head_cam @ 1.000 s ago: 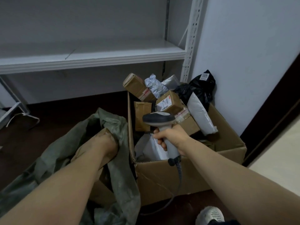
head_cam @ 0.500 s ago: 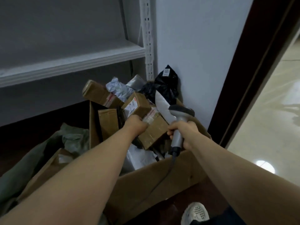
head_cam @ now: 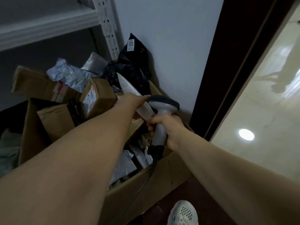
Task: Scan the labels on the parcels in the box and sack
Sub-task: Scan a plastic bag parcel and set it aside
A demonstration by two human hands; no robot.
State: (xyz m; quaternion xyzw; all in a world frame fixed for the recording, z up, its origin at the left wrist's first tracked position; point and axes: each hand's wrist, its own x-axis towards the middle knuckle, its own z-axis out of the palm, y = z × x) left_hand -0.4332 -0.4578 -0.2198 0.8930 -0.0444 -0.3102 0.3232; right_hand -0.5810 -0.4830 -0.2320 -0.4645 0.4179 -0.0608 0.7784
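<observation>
My right hand (head_cam: 170,129) is gripping the scanner (head_cam: 162,106); my left hand (head_cam: 134,101) is resting on the mailer (head_cam: 128,88), its grip hidden.

Parcel storeroom, metal shelving (head_cam: 107,21), cardboard box (head_cam: 162,174) heaped with labelled parcels (head_cam: 95,98), handheld scanner (head_cam: 160,114)

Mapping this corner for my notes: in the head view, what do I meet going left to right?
Left to right: green sack → labelled brown parcel → black bag → scanner → dark door frame → shiny floor.
</observation>
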